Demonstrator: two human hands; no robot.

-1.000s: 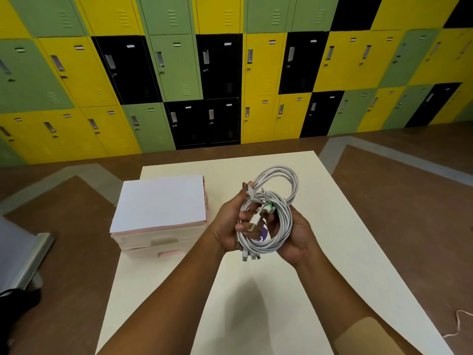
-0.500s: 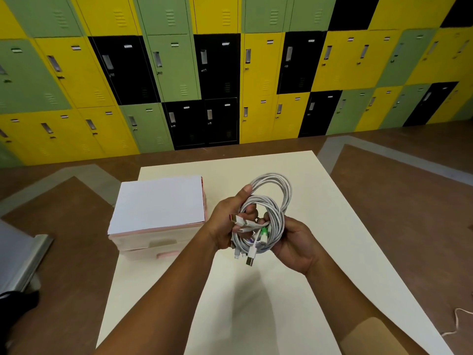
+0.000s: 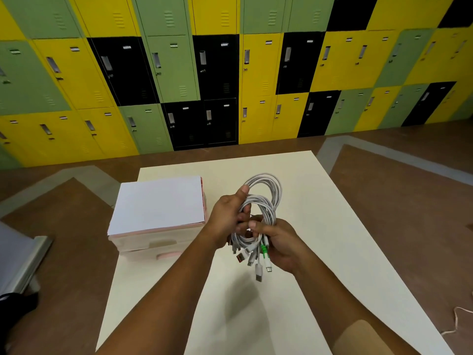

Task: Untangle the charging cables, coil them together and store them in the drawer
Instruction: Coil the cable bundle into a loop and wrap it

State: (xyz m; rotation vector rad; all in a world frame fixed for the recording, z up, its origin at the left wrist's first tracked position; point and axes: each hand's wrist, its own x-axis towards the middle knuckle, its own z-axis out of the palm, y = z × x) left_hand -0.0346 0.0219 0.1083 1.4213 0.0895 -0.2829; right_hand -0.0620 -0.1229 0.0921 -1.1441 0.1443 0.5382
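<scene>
Above the cream bench (image 3: 320, 201), the left hand (image 3: 225, 221) and right hand (image 3: 279, 244) both grasp the coiled cables (image 3: 266, 201). The closed drawer box (image 3: 156, 213) sits beside the left hand.

Two hands (image 3: 226, 219) (image 3: 282, 248), one cable bundle (image 3: 261, 201), one drawer box (image 3: 138, 243), one table (image 3: 332, 226)

Even, fairly bright indoor light falls from above. A soft, diffuse shadow (image 3: 238, 303) lies on the near part of the cream table (image 3: 332, 226). The white top of the drawer unit (image 3: 158, 203) is almost overexposed. Wide-angle distortion tilts the lockers (image 3: 174, 65) outward at left and right. The cables (image 3: 266, 201) blur slightly at their hanging plugs.
</scene>
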